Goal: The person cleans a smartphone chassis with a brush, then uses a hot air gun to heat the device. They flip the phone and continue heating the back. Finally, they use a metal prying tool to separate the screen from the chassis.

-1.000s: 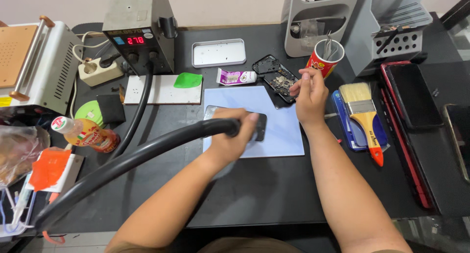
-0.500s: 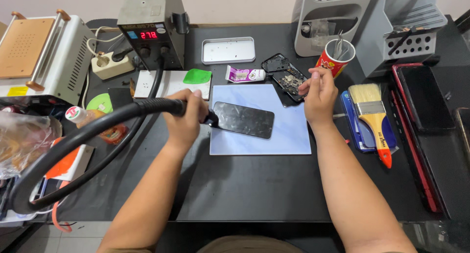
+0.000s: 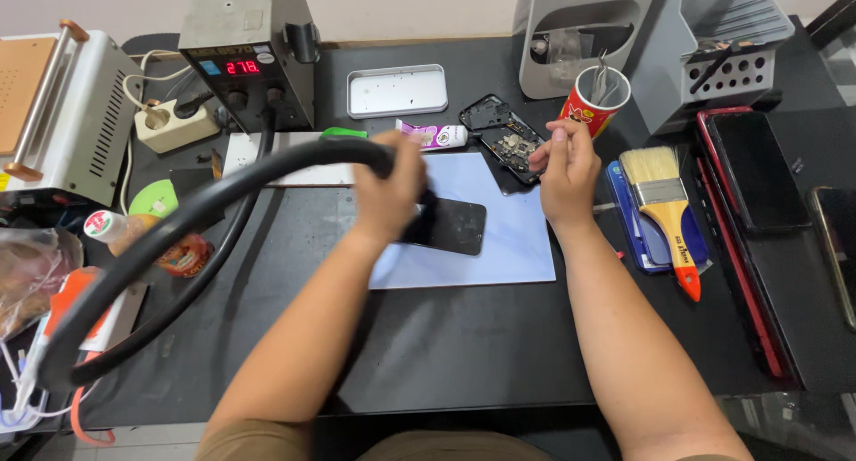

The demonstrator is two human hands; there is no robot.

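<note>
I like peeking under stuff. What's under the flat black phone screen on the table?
The black phone screen lies on a pale blue mat. The left hand covers the screen's left end, so that part is hidden.

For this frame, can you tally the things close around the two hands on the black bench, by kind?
Black hose, held in the left hand: 1
Phone panel on the blue mat: 1
Blue mat: 1
Opened phone frame by the right hand: 1
Red cup of tools: 1
Paintbrush: 1
Small tube: 1
Metal tray: 1
Total: 8
</note>
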